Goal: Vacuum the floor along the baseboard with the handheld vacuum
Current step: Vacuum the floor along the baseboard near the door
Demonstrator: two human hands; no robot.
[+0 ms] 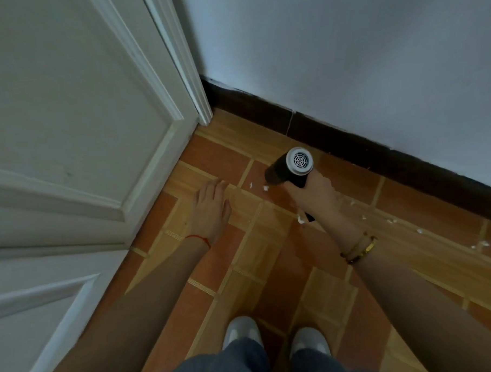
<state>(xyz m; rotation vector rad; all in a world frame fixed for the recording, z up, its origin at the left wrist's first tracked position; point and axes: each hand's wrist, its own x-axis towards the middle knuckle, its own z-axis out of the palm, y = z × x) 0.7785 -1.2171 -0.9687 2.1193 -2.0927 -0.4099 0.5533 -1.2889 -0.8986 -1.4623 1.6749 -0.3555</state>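
The right hand (pixel 313 194) reached forward and down with the arm stretched out, its fingers wrapped round the black handle of the vacuum (pixel 290 167), which hung low over the floor (pixel 241 256) near the baseboard (pixel 349 144). The vacuum's round grey rear grille faced up toward the camera and its dark nozzle pointed down and to the left, close above a white scrap (pixel 265 188); whether the nozzle touched the tiles could not be told. The left hand (pixel 211 207) was stretched out too, palm down with fingers straight and relaxed, holding nothing, near the corner of the door (pixel 76 137). A thin red string (pixel 199 239) circled the left wrist and gold bracelets (pixel 359 248) the right. The door stood at a slant on the left, and its frame met the baseboard in the corner, so the floor narrowed to a wedge there; to the right the floor ran open along the baseboard. The floor was smooth tile in terracotta and wood-grain squares with pale grout lines, and more white bits (pixel 392 221) lay scattered on it beside the baseboard. The baseboard was a dark, glossy strip under a plain white wall (pixel 345 55). The door was white, with raised panel mouldings. Two grey shoes (pixel 241 331) and blue trouser legs showed at the lower edge.
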